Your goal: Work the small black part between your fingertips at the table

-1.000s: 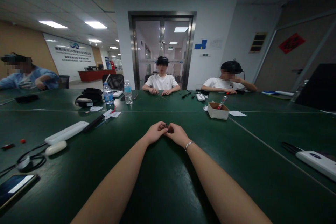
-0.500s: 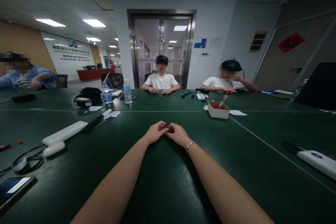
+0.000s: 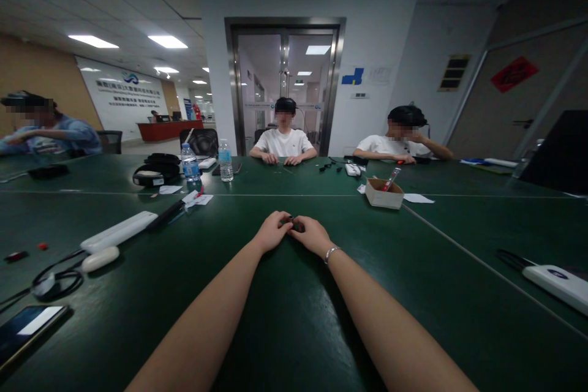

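Over the middle of the dark green table point(image 3: 184, 288), my left hand point(image 3: 272, 232) and my right hand point(image 3: 311, 236) meet at their fingertips. Both have curled, closed fingers. Between them is a small dark item point(image 3: 291, 220), largely covered by the fingers and too small to make out. A silvery bracelet point(image 3: 331, 253) circles my right wrist.
Ahead right stands an open box point(image 3: 384, 197). Two water bottles point(image 3: 190, 163) are ahead left, near a black case point(image 3: 157, 170). A white device point(image 3: 119, 231), cables and a phone point(image 3: 31, 332) lie left; another white device point(image 3: 558, 285) lies right. Three people sit beyond.
My hands stay together in nearly the same place, with slight finger movement. The whole view has shifted slightly, and the person at the far left has raised an arm.
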The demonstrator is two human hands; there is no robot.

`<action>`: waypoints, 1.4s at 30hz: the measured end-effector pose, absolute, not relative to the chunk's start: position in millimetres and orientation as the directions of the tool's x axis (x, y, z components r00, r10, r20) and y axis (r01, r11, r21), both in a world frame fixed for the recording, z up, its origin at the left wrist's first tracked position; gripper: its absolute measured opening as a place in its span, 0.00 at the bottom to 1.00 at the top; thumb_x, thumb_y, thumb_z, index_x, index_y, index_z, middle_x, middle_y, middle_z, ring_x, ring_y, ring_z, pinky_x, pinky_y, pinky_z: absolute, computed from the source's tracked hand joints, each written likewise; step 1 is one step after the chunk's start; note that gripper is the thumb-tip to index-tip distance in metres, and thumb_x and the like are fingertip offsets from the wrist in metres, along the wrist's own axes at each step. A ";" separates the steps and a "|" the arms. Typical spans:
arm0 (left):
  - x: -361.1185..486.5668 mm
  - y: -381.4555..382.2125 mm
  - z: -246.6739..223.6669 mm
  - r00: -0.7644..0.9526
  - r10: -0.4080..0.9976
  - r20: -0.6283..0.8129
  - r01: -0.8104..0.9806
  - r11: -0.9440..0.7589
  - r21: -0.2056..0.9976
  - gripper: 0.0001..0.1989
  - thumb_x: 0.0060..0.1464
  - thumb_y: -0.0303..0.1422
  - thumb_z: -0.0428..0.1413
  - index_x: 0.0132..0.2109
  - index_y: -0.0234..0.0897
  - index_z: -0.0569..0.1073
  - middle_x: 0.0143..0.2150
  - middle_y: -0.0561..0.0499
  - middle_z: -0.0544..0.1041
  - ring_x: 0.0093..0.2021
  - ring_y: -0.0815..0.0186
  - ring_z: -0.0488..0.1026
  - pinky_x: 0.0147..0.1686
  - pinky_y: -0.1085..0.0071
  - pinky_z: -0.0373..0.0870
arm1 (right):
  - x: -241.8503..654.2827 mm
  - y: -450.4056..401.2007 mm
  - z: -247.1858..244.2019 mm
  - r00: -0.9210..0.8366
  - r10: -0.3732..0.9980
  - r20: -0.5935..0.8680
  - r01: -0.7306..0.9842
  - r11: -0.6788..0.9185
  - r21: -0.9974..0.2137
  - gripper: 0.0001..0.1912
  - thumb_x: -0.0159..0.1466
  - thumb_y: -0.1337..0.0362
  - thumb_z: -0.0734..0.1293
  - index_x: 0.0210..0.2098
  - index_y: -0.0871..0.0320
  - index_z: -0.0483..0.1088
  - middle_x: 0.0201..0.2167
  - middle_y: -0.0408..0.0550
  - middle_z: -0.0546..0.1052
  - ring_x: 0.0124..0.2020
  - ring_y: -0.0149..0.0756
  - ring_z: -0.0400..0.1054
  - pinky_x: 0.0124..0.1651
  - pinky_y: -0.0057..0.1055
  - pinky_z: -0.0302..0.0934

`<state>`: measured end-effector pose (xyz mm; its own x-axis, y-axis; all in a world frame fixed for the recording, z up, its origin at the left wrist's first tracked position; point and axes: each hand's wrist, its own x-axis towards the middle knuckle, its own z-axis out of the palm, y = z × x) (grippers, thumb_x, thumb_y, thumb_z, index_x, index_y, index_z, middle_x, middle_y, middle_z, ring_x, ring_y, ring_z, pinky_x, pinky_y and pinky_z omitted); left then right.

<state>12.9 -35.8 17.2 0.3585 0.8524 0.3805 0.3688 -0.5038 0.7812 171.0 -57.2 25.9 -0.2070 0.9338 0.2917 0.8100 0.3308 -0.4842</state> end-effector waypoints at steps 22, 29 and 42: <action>11.8 -45.3 28.8 0.351 0.789 0.505 0.441 -0.615 0.654 0.11 0.53 0.29 0.49 0.43 0.41 0.71 0.39 0.50 0.71 0.40 0.65 0.68 0.43 0.68 0.65 | 169.2 -55.6 27.4 -0.212 0.938 0.275 0.821 0.324 -0.471 0.12 0.57 0.57 0.68 0.38 0.56 0.72 0.30 0.44 0.72 0.30 0.32 0.65 0.28 0.25 0.52; 12.8 -49.1 31.6 0.374 0.774 0.511 0.429 -0.633 0.644 0.13 0.52 0.26 0.47 0.42 0.41 0.72 0.39 0.50 0.72 0.41 0.64 0.68 0.42 0.67 0.66 | 168.2 -56.8 29.9 -0.208 0.941 0.266 0.841 0.311 -0.443 0.11 0.57 0.59 0.68 0.39 0.56 0.71 0.32 0.45 0.72 0.31 0.33 0.65 0.28 0.25 0.51; 9.7 -31.9 20.3 0.278 0.847 0.454 0.250 -0.520 0.817 0.08 0.49 0.32 0.54 0.38 0.36 0.70 0.36 0.50 0.73 0.37 0.67 0.71 0.40 0.70 0.68 | 167.3 -57.1 29.8 -0.144 0.888 0.437 0.761 0.381 -0.525 0.07 0.54 0.63 0.70 0.33 0.57 0.71 0.32 0.44 0.68 0.33 0.31 0.64 0.34 0.25 0.56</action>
<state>9.7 -31.9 20.3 0.2779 0.8466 0.4539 0.2501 -0.5199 0.8168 167.3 -57.1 29.8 -0.1435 0.8878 0.4373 0.7612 0.3814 -0.5245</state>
